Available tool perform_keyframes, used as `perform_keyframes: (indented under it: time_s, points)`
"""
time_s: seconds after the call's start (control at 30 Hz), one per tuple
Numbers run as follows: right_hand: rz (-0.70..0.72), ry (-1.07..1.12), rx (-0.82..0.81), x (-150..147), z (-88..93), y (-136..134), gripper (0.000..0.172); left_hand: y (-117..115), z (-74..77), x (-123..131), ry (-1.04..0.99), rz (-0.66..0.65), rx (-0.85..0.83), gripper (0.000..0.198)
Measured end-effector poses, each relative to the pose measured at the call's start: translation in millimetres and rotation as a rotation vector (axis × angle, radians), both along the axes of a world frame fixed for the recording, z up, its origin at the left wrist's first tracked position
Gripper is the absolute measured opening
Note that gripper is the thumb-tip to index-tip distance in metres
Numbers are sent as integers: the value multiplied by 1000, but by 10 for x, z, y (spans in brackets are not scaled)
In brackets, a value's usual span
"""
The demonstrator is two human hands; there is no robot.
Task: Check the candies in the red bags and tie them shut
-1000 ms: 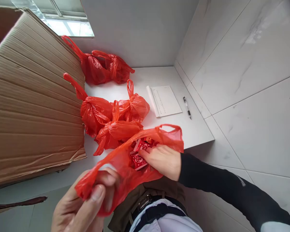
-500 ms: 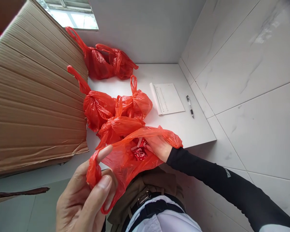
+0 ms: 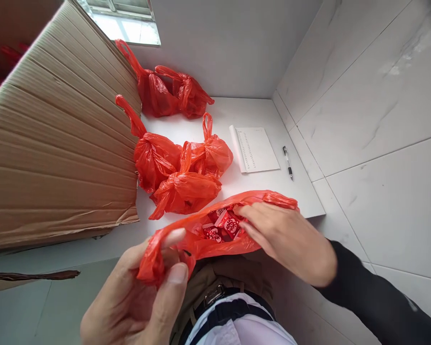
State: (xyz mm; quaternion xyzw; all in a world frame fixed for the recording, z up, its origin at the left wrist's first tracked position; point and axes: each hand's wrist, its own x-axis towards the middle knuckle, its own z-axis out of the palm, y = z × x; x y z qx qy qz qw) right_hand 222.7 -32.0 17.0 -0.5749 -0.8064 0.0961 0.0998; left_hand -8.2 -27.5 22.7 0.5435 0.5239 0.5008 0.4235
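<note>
An untied red plastic bag [image 3: 215,249] is spread wide at the front edge of the white table, with several small red packets [image 3: 224,225] with white print inside. My left hand [image 3: 143,287] grips one handle of the bag, its fingers hooked through the gathered plastic. At the right side of the bag's mouth is my right hand [image 3: 287,235], palm down, its fingertips over the packets. Its fingertips are partly blurred, and whether they pinch anything does not show.
Several knotted red bags [image 3: 187,189] stand on the white table [image 3: 251,184] behind. A notebook [image 3: 258,148] and a pen [image 3: 288,163] lie to the right. Cardboard [image 3: 64,139] rises at the left; a tiled wall [image 3: 377,120] borders the right.
My right hand has come up out of the bag toward the right, and the packets show more. My left hand has shifted slightly right, still holding the handle.
</note>
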Motion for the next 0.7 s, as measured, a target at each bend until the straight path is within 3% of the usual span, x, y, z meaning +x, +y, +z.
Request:
perform_keyframes:
  time_s: [0.07,0.17,0.23,0.33,0.43,0.53,0.67,0.7]
  points:
    - [5,43,186,18,192,-101,28,12,18,25,54,22,135,26]
    - [-116,-13,402,109,254,-135,41,61,16,60,59,43,288,27]
    - [-173,-77,378,192,203,-103,44,96,-32,58,-13,-46,298,31]
    - [-152,50,242,279,163,-60,26,156,-154,43,-202,-270,184,43]
    - [-174,223,262,262,267,-56,22,253,-211,102,-354,-329,87,28]
    - [-191,337,317,132,446,-38,18,360,-103,253,-302,-353,-10,20]
    - [-90,503,216,-120,645,38,14,422,127,443,-97,-647,-37,38]
    - [-46,526,182,-165,671,58,15,427,158,467,-74,-697,-48,34]
